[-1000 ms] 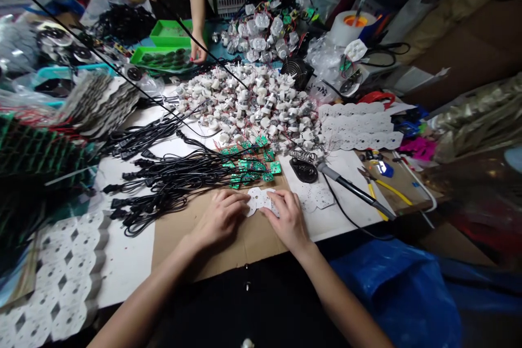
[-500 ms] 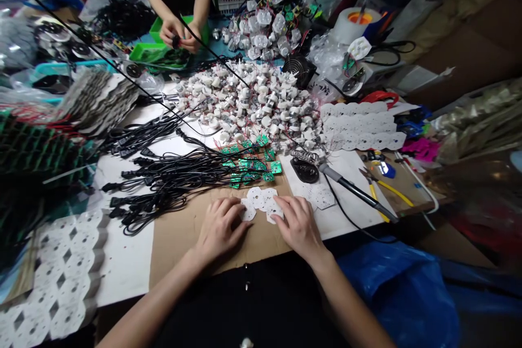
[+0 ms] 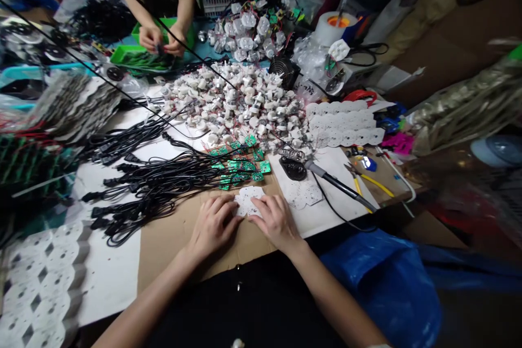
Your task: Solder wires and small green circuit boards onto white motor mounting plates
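White circuit boards (image 3: 247, 199) with rounded edges lie close together on the brown cardboard (image 3: 171, 244), between my two hands. My left hand (image 3: 214, 223) grips their left side with thumb and fingers closed. On the right side, the fingers and thumb of my right hand (image 3: 277, 221) are pinched on the boards. The fingers partly cover the boards, so I cannot tell whether the pieces are joined. Just beyond lie small green circuit boards (image 3: 240, 166) with black power cords (image 3: 163, 179). More white boards (image 3: 302, 194) lie right of my right hand.
A soldering iron (image 3: 338, 184) and yellow-handled pliers (image 3: 373, 182) lie at right. Behind is a heap of white parts (image 3: 236, 103), with scalloped white panels (image 3: 345, 124) beside it. Stacked panels (image 3: 44, 283) stand front left. Across the table, another person's hands (image 3: 163, 41) work over a green tray (image 3: 138, 60).
My hands have come closer together, and the white boards between them now sit closer together. The whole view has shifted slightly. The other person's hands still handle a small dark thing.
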The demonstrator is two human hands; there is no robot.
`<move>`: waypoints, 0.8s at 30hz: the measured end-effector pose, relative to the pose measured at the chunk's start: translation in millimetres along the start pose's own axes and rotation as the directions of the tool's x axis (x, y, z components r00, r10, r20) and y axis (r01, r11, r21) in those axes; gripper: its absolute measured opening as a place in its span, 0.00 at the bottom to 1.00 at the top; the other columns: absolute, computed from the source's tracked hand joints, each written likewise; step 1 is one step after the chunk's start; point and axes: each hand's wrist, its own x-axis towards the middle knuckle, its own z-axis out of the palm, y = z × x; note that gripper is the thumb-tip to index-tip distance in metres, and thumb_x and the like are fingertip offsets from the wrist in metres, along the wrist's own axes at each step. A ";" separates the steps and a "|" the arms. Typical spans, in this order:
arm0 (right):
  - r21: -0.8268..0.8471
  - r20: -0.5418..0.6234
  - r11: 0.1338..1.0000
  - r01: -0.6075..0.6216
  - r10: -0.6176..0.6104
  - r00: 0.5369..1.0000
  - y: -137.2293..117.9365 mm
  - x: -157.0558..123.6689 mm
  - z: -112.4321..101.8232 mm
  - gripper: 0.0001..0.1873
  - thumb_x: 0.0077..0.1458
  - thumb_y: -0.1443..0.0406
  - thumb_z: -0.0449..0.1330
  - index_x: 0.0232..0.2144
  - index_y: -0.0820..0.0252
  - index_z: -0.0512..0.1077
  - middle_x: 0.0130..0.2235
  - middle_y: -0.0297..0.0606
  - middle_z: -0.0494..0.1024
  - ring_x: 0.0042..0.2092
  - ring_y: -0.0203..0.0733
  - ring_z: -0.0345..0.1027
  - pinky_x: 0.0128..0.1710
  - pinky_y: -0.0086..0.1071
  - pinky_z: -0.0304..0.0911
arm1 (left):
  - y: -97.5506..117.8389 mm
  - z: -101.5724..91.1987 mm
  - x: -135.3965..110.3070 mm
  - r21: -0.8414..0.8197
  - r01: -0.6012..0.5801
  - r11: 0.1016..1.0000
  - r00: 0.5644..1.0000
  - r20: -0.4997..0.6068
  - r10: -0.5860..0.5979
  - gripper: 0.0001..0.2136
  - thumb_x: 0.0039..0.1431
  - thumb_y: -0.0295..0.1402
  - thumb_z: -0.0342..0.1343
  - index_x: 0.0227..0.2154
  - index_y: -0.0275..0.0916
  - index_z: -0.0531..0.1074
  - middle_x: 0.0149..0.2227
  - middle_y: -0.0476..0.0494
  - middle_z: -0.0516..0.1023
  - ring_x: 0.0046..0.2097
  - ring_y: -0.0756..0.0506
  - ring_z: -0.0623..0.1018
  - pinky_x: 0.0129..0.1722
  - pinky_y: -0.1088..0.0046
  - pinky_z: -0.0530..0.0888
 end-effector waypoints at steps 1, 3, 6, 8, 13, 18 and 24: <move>0.020 -0.015 1.000 -0.017 0.017 1.000 1.1 1.5 -0.5 0.22 0.62 0.58 0.65 0.56 0.59 0.73 0.43 0.46 0.78 0.44 0.50 0.69 0.44 0.42 0.68 | -0.8 0.2 0.1 -0.006 -0.006 1.000 1.000 -0.008 0.006 0.11 0.67 0.38 0.57 0.49 0.40 0.73 0.54 0.36 0.77 0.53 0.38 0.74 0.52 0.57 0.72; 0.063 -0.085 0.995 -0.078 0.083 0.993 7.7 2.7 -4.5 0.17 0.64 0.59 0.63 0.53 0.59 0.75 0.42 0.44 0.77 0.44 0.49 0.69 0.44 0.41 0.69 | -2.5 0.6 -1.0 -0.021 -0.023 1.000 1.000 -0.020 0.022 0.11 0.67 0.36 0.56 0.49 0.40 0.73 0.53 0.36 0.77 0.53 0.38 0.75 0.52 0.57 0.72; 0.061 -0.242 0.975 -0.213 0.222 0.944 29.7 -1.3 -18.6 0.09 0.67 0.63 0.59 0.45 0.59 0.78 0.37 0.43 0.77 0.42 0.47 0.70 0.44 0.40 0.69 | -4.3 1.0 -3.9 -0.032 -0.036 0.999 0.999 -0.030 0.035 0.09 0.67 0.35 0.57 0.47 0.40 0.73 0.53 0.37 0.77 0.53 0.38 0.75 0.52 0.57 0.73; 0.022 -0.326 0.954 -0.299 0.290 0.900 48.8 -7.7 -31.0 0.09 0.68 0.63 0.58 0.41 0.58 0.79 0.36 0.42 0.78 0.41 0.47 0.71 0.44 0.40 0.70 | -4.5 0.9 -4.7 -0.027 -0.035 0.999 0.999 -0.035 0.035 0.08 0.66 0.35 0.57 0.46 0.40 0.73 0.53 0.37 0.77 0.52 0.39 0.75 0.52 0.57 0.73; -0.092 -0.409 0.893 -0.442 0.370 0.834 83.8 -28.6 -51.0 0.13 0.67 0.58 0.58 0.44 0.58 0.78 0.41 0.47 0.81 0.43 0.50 0.74 0.46 0.42 0.71 | -3.8 0.5 -3.4 -0.022 -0.022 1.000 0.999 -0.046 0.021 0.08 0.66 0.36 0.57 0.44 0.40 0.74 0.52 0.37 0.78 0.51 0.39 0.76 0.51 0.58 0.73; -0.132 -0.304 0.883 -0.451 0.397 0.866 91.1 -35.8 -45.3 0.24 0.63 0.50 0.61 0.54 0.58 0.74 0.50 0.52 0.79 0.51 0.57 0.73 0.51 0.49 0.70 | -5.2 1.2 -3.7 -0.015 -0.023 1.000 0.999 -0.032 0.022 0.09 0.66 0.37 0.58 0.45 0.40 0.73 0.52 0.37 0.78 0.51 0.38 0.76 0.52 0.57 0.72; -0.140 -0.164 0.912 -0.385 0.362 0.918 91.4 -28.5 -44.5 0.31 0.59 0.51 0.66 0.59 0.60 0.70 0.55 0.53 0.77 0.56 0.60 0.71 0.55 0.51 0.67 | -6.3 2.5 -4.7 -0.006 -0.021 1.000 0.999 -0.029 0.021 0.09 0.66 0.36 0.57 0.46 0.41 0.73 0.52 0.37 0.77 0.52 0.38 0.76 0.51 0.58 0.72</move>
